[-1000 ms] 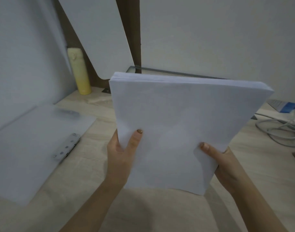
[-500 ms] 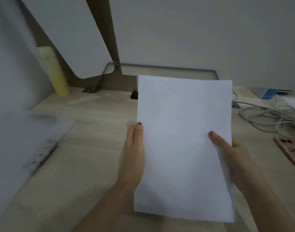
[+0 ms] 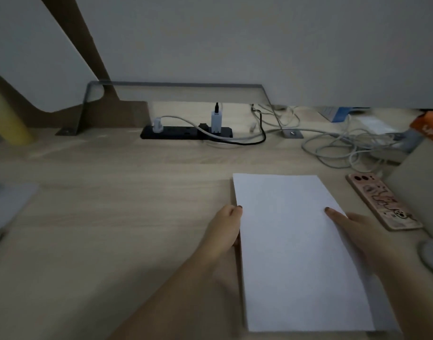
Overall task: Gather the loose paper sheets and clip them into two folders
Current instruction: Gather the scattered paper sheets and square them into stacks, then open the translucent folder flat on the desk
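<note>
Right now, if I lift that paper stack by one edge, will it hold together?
Probably not: the paper stack shows no clip, so sheets would likely sag and fan. Pushed, top sheets may slide off. The left hand and right hand flanking it seems safer.

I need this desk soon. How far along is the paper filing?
Early. Done: the sheets look gathered into one squared paper stack, down at the desk. In hand: the left hand and right hand grip its long edges. To do: splitting it and clipping both halves; the only folder in view, blurred at the far left, lies apart from it.
</note>
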Available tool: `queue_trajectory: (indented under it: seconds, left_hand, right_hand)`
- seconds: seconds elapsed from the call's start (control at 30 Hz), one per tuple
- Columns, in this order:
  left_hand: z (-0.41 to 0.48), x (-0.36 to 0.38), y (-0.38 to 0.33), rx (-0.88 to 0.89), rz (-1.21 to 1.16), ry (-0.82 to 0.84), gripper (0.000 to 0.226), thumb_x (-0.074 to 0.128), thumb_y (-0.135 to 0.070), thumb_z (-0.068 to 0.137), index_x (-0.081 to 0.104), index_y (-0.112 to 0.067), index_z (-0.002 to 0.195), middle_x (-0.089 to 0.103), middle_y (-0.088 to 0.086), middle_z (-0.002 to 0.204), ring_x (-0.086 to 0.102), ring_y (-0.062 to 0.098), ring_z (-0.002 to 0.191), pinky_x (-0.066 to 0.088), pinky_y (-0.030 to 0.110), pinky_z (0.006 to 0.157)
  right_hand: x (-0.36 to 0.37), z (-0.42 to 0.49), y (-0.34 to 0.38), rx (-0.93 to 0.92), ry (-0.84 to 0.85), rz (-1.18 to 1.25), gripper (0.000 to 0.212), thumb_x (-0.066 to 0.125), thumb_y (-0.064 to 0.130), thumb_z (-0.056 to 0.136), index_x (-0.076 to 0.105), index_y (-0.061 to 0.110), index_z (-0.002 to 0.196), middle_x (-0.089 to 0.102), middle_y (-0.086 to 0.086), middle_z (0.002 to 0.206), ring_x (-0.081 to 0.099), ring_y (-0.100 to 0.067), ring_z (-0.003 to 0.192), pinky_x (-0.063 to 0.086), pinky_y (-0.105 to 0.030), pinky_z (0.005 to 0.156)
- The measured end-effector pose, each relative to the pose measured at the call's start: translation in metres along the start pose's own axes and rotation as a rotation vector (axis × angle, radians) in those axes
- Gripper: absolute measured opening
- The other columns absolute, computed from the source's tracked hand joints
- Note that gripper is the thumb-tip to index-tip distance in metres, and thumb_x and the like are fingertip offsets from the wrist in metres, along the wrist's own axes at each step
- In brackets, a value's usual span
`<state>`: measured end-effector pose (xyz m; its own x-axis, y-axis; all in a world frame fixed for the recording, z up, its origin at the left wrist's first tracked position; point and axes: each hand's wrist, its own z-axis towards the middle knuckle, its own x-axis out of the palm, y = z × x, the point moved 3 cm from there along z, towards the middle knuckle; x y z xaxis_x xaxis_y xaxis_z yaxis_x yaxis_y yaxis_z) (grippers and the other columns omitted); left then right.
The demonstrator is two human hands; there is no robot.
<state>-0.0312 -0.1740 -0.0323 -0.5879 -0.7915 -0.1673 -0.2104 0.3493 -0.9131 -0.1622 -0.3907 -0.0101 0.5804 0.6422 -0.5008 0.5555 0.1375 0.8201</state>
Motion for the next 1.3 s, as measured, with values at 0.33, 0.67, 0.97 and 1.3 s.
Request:
queue_trajectory:
  seconds: [0.33, 0.67, 0.97, 1.3]
  left_hand:
    - [0.015, 0.046, -0.009, 0.143, 0.483, -0.065, 0.036, 0.031, -0.033, 0.099, 0.037, -0.019, 0.132, 0.063, 0.009, 0.114, 0.062, 0.030, 0.098, 0.049, 0.040, 0.085]
    - [0.012, 0.073, -0.008, 0.280, 0.711, -0.035, 0.039, 0.027, -0.033, 0.100, 0.036, -0.018, 0.135, 0.066, 0.005, 0.107, 0.062, 0.024, 0.089, 0.044, 0.033, 0.071]
    - [0.003, 0.066, -0.007, 0.302, 0.752, -0.017, 0.033, 0.028, -0.035, 0.098, 0.044, -0.019, 0.122, 0.067, 0.004, 0.092, 0.060, 0.021, 0.071, 0.051, 0.035, 0.073]
    - [-0.022, -0.042, 0.005, 0.269, 0.325, 0.004, 0.033, 0.044, -0.027, 0.095, 0.048, -0.031, 0.127, 0.067, -0.013, 0.084, 0.064, 0.007, 0.068, 0.048, 0.025, 0.067]
  right_hand:
    - [-0.025, 0.018, -0.025, -0.015, -0.278, -0.462, 0.055, 0.049, 0.048, 0.089, 0.054, 0.000, 0.114, 0.062, -0.022, 0.114, 0.056, -0.038, 0.109, 0.042, -0.041, 0.089]
    - [-0.038, 0.006, -0.041, -0.181, -0.532, -0.674, 0.047, 0.062, 0.026, 0.086, 0.052, -0.017, 0.100, 0.055, -0.040, 0.103, 0.054, -0.050, 0.095, 0.044, -0.049, 0.080]
    - [-0.038, -0.005, -0.038, -0.158, -0.524, -0.765, 0.045, 0.064, 0.023, 0.085, 0.054, -0.017, 0.103, 0.055, -0.043, 0.101, 0.053, -0.053, 0.092, 0.045, -0.054, 0.080]
    - [0.041, -0.046, 0.031, -0.403, -0.216, -0.540, 0.034, 0.051, 0.026, 0.092, 0.054, 0.009, 0.122, 0.046, -0.019, 0.129, 0.047, -0.034, 0.117, 0.040, -0.040, 0.095]
